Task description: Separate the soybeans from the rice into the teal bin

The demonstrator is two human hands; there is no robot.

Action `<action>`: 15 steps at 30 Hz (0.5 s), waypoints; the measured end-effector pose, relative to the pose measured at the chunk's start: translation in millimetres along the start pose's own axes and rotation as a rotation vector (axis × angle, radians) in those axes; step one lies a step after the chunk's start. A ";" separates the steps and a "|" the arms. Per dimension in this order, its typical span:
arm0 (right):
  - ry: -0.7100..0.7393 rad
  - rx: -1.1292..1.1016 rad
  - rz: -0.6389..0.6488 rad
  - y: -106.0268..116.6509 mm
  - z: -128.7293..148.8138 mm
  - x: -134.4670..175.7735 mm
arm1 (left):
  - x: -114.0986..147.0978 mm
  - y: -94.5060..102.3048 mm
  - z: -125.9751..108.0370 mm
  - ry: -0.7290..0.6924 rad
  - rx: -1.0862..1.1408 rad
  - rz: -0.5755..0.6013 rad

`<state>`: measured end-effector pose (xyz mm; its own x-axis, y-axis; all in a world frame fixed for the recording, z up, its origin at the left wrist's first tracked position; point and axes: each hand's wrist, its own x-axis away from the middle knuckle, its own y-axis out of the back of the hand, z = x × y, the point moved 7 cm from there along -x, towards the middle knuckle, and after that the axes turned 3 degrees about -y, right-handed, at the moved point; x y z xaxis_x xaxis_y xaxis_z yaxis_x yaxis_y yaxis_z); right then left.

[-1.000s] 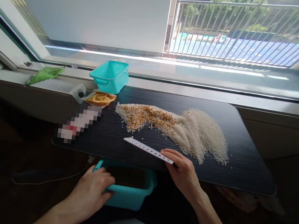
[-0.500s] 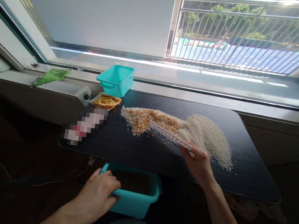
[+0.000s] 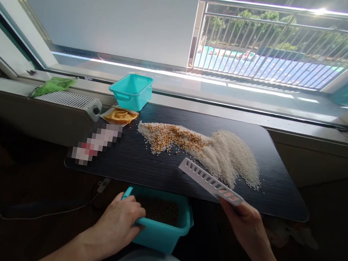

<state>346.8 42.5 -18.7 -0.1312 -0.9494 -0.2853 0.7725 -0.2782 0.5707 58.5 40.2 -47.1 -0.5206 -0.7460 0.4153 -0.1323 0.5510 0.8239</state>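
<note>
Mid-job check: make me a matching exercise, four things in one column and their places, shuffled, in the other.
1. White slotted strip
2. Left hand
3. Green cloth
4. Yellow beans

A. Over the radiator
B. Among the white rice
C. In the right hand
D. At the lower tub

Pairs: 1-C, 2-D, 3-A, 4-B

The lower tub [image 3: 159, 237] is turquoise, the slotted strip [image 3: 199, 179] white.

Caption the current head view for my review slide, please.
Right hand holds a slotted white strip near white and golden grains on a dark table; left hand grips a teal bin.
</note>
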 end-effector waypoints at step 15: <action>0.084 0.061 0.058 -34.5 3.0 -58.9 | 9.1 5.6 5.7 0.052 0.012 -0.031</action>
<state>325.9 107.7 -19.3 -0.0326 -0.9492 -0.3128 0.7375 -0.2341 0.6335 48.2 38.6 -40.8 -0.4719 -0.7807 0.4097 -0.1580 0.5320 0.8319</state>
